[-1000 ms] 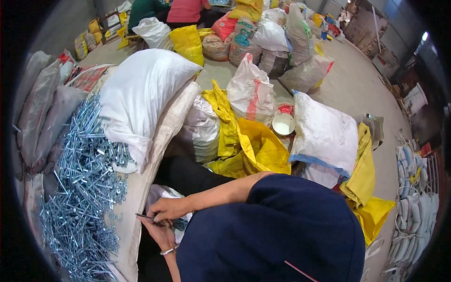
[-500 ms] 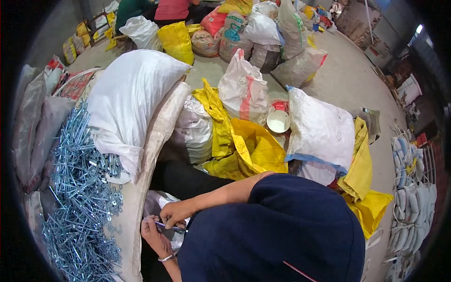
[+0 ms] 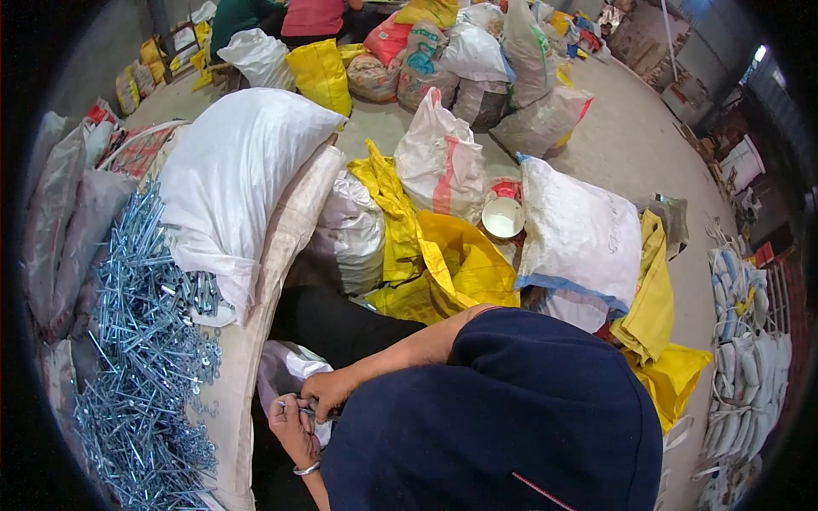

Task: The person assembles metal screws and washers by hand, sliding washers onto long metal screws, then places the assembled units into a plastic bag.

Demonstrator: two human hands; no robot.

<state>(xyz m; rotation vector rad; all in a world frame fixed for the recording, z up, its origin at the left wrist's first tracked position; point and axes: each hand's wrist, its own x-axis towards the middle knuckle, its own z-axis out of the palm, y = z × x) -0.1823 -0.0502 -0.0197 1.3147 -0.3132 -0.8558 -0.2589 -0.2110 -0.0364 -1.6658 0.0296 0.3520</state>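
My left hand (image 3: 295,433), with a metal bangle at the wrist, is closed around a thin metal bolt (image 3: 307,411), which shows only in part. My right hand (image 3: 331,392) meets it from the other side, its fingers pinched on the bolt near the left fingertips. What else the right fingers may hold is hidden. Under both hands lies a whitish plastic sack (image 3: 294,364) by my dark-trousered legs. To the left, a large heap of long shiny bolts (image 3: 141,341) covers a cloth-draped surface (image 3: 239,375), with small washers or nuts (image 3: 204,362) scattered along its edge.
A full white sack (image 3: 243,170) rests on the surface behind the heap. Beyond my legs stand an open yellow sack (image 3: 469,264), a white bowl (image 3: 503,218) and a blue-edged white sack (image 3: 579,234). More sacks and two people (image 3: 315,17) are farther back.
Both hands have shifted slightly: the left moved right and closer to the right hand. Less of the bolt shows between them now.
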